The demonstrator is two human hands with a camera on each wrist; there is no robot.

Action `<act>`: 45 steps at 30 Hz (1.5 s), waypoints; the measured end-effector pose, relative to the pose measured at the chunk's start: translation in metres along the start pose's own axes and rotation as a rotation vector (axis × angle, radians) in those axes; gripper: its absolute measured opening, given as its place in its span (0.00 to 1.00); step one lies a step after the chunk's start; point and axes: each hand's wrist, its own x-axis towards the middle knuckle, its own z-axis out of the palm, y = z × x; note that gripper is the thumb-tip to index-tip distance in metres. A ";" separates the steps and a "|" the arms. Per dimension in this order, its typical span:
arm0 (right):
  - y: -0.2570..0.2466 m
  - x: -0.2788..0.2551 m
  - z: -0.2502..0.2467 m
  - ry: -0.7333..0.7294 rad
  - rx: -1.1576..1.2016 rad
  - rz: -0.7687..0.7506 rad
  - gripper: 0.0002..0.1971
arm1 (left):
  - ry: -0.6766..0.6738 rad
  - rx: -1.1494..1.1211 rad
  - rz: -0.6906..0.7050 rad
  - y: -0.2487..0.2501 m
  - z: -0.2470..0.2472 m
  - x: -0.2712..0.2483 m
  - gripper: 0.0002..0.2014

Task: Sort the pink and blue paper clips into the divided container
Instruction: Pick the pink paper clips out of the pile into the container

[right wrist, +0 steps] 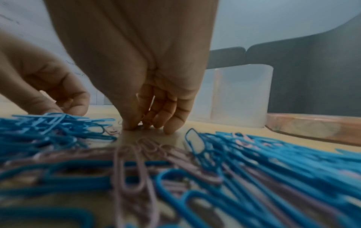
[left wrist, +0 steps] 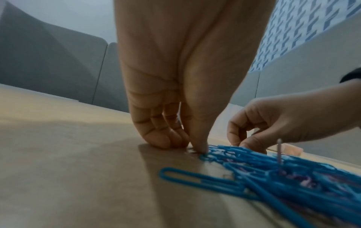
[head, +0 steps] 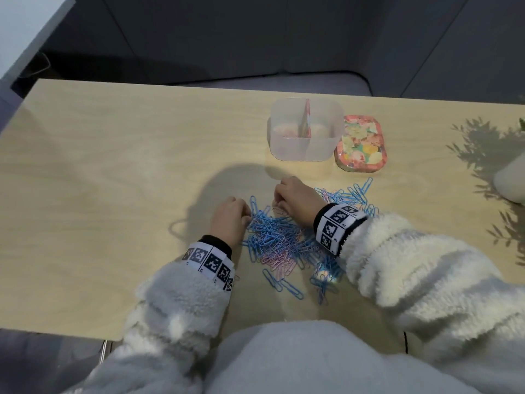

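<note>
A loose pile of blue and pink paper clips [head: 284,243] lies on the wooden table [head: 113,166] in front of me. Behind it stands the clear divided container [head: 305,149], its middle wall pinkish [head: 306,118]. My left hand [head: 247,214] is at the pile's left edge. In the left wrist view its curled fingers and thumb [left wrist: 192,148] pinch the end of a blue clip [left wrist: 204,156]. My right hand [head: 278,199] is at the pile's far edge, fingertips down on the table [right wrist: 139,125], pinching a thin pink clip [right wrist: 144,122]. What lies inside the container is unclear.
A floral lid [head: 360,143] lies flat against the container's right side. A white pot [head: 511,183] stands at the table's right edge, and leaf shadows fall near it. Grey seating runs behind the table's far edge. Bare wood spreads to the left of the pile.
</note>
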 end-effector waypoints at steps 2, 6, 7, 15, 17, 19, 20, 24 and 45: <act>0.006 -0.002 0.002 -0.005 0.015 0.029 0.06 | -0.003 -0.005 0.010 0.000 0.002 0.001 0.04; 0.017 -0.008 -0.005 0.057 0.264 0.181 0.09 | 0.060 -0.127 -0.042 -0.005 -0.005 0.003 0.05; 0.019 -0.009 -0.007 0.088 0.348 0.219 0.09 | 0.063 -0.170 -0.064 -0.008 -0.008 0.004 0.06; 0.003 -0.013 0.000 -0.018 0.372 0.238 0.08 | -0.174 -0.247 -0.069 -0.007 -0.010 0.004 0.04; -0.001 -0.011 0.003 -0.058 0.311 0.222 0.07 | -0.134 -0.139 -0.042 -0.005 -0.005 0.003 0.06; -0.005 -0.009 0.003 -0.103 0.278 0.229 0.04 | -0.070 -0.088 -0.039 -0.003 -0.005 0.006 0.06; -0.005 -0.009 0.002 -0.109 0.272 0.233 0.04 | -0.035 -0.071 -0.045 -0.004 -0.007 0.008 0.06; -0.004 -0.012 -0.005 -0.024 0.420 0.245 0.02 | 0.057 -0.054 -0.034 -0.014 -0.012 0.012 0.07; -0.015 -0.045 -0.010 0.025 0.154 0.076 0.10 | -0.192 0.018 0.220 -0.010 -0.004 -0.003 0.08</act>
